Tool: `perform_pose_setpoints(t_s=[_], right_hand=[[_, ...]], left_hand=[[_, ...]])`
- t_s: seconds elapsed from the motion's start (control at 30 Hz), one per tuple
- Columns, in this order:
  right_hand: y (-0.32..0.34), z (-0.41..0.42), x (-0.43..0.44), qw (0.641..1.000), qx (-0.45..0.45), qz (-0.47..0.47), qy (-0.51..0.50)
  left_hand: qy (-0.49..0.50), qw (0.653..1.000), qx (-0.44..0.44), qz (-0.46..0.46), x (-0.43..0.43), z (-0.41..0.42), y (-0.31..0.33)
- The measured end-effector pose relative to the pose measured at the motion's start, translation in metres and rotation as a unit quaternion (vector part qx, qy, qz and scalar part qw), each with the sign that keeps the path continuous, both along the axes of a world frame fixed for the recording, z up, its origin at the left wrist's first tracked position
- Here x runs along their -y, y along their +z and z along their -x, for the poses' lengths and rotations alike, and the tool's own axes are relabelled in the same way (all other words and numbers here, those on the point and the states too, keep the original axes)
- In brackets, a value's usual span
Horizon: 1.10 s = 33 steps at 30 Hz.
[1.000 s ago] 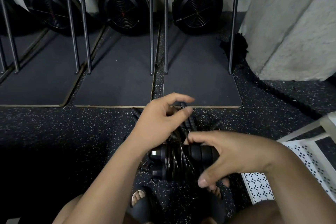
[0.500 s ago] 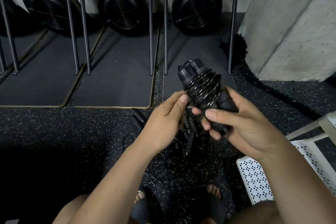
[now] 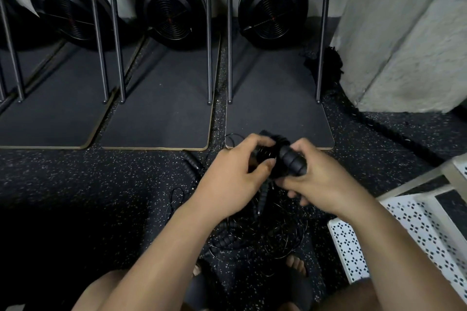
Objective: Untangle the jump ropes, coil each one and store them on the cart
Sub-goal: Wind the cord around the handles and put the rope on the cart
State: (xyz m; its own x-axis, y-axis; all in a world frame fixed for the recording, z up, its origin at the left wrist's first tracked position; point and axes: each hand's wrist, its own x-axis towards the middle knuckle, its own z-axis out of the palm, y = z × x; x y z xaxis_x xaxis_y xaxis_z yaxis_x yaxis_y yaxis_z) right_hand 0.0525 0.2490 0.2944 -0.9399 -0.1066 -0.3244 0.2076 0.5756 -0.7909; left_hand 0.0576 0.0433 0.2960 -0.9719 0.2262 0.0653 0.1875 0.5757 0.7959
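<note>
I hold a coiled black jump rope bundle [image 3: 274,156] in front of me with both hands. My left hand [image 3: 235,179] grips its wire-wrapped left end. My right hand [image 3: 321,179] grips the ribbed black handles [image 3: 294,161] on the right. Under my hands a tangle of thin black rope wires and more ribbed handles [image 3: 255,232] lies on the speckled floor. Another handle pair [image 3: 190,164] lies just left of my left hand. The white perforated cart [image 3: 409,230] stands at the lower right.
Three black rowing machines with fan housings [image 3: 273,5] stand upright on dark mats [image 3: 275,108] ahead. A concrete pillar [image 3: 404,33] rises at the right, with thick black rope [image 3: 326,65] at its base. My sandalled feet [image 3: 295,267] are beside the tangle.
The bundle came up from the floor pile in my right hand, then dropped lower toward me. My left hand has closed around its wrapped end.
</note>
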Motion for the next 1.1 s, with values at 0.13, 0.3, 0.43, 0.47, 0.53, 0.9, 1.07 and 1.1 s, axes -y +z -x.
perform_pose_setpoints(t_s=[0.13,0.3,0.43,0.47,0.53,0.9,1.07,1.1], right_hand=[[0.002,-0.009,0.002,0.984,0.117,-0.015,0.133],[0.024,-0.019,0.004,0.93,0.243,0.061,0.268],[0.038,-0.02,-0.001,0.888,0.261,0.178,0.334],[0.04,-0.02,-0.003,0.881,0.251,0.216,0.338],[0.042,-0.02,-0.007,0.87,0.231,0.297,0.32],[0.038,-0.007,-0.001,0.892,0.06,0.448,-0.013],[0.021,-0.001,0.005,0.922,0.019,0.371,-0.113],[0.018,0.001,0.005,0.933,0.001,0.337,-0.128]], left_hand=[[0.007,1.0,-0.006,0.002,0.008,0.001,0.001],[-0.014,1.0,-0.005,-0.006,0.012,0.005,-0.002],[-0.022,0.998,0.012,-0.054,0.012,0.01,-0.003],[-0.026,0.998,0.019,-0.055,0.01,0.011,-0.001],[-0.028,0.994,0.049,-0.089,0.011,0.01,-0.004],[0.015,0.996,0.05,-0.075,0.002,0.005,0.0],[0.008,0.999,0.044,-0.025,0.002,0.005,-0.002],[0.001,0.999,0.049,-0.015,0.002,0.004,-0.002]])
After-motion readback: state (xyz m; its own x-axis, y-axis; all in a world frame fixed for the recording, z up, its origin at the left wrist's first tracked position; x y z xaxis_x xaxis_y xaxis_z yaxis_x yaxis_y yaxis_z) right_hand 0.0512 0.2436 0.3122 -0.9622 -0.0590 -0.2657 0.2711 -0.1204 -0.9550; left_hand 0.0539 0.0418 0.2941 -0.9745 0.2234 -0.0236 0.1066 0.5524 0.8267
